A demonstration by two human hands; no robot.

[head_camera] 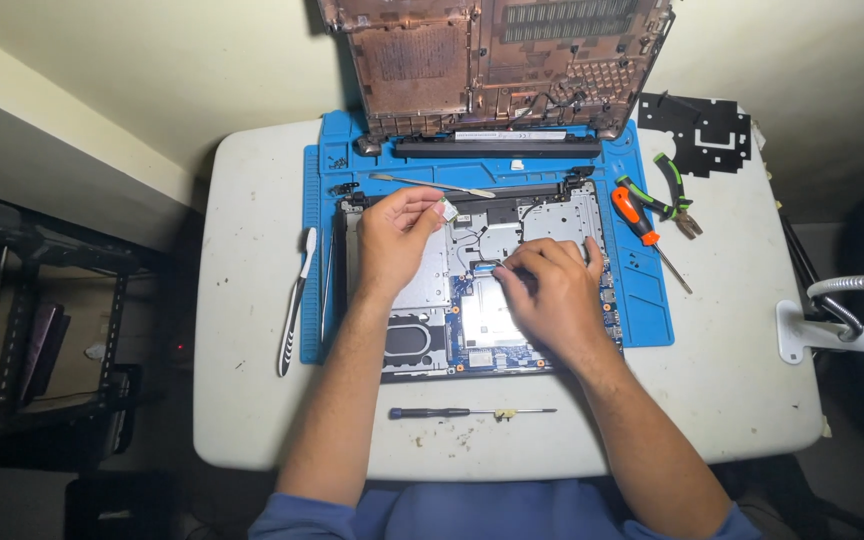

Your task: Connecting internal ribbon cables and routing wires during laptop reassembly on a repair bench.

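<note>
Small silvery card (444, 209) pinched at the left hand's fingertips, lifted just above the opened laptop base (552, 215), which lies flat, internals up, on the blue mat.

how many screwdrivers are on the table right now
2. An orange-handled screwdriver lies on the blue mat's right side beside the pliers; a thin black screwdriver lies on the white table's near edge. Others may be hidden.

Blue work mat (652, 320) on white table (732, 400); silver-grey laptop chassis (562, 215) with blue circuit board (482, 352); orange-handled screwdriver (636, 222), green-and-black pliers (668, 190), black-handled screwdriver (432, 412), white-and-black brush (295, 300), brownish dark cover (492, 60).
</note>
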